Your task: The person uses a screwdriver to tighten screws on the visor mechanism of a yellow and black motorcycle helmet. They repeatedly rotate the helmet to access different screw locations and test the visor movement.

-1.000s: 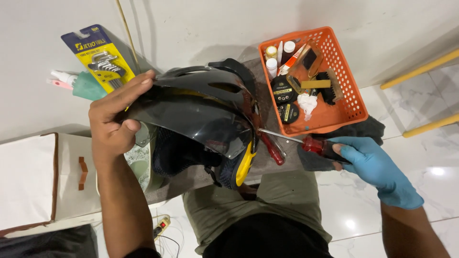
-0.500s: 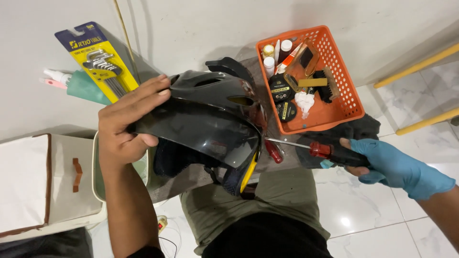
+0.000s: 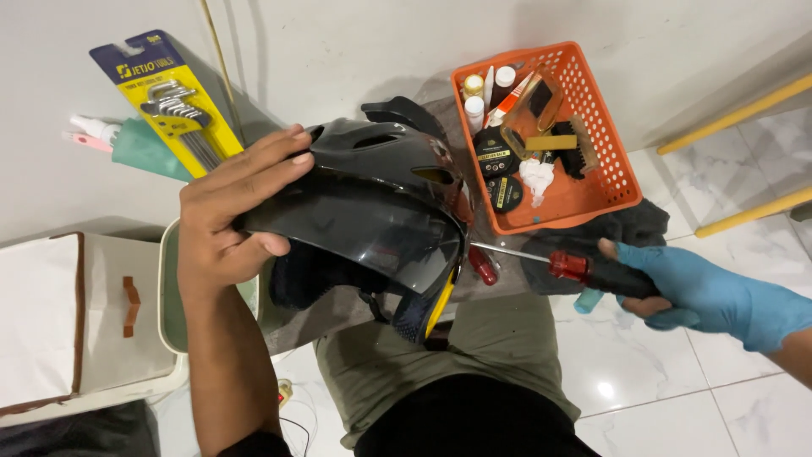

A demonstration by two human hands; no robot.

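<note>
Screwdriver [image 3: 562, 263] drawn back from helmet [image 3: 372, 203]; right hand [image 3: 702, 292] clenches handle, left hand [image 3: 233, 211] clasps visor.

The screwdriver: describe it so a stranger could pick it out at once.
Start at the orange basket on the floor, then look just below it. The screwdriver lies level in the blue-gloved right hand, shaft pointing at the black helmet. Its red-and-black handle and long bare metal shaft set it apart.

Glossy black helmet [image 3: 372, 203], orange basket [image 3: 611, 161], blue glove [image 3: 710, 292], red-and-black screwdriver [image 3: 584, 269].
</note>
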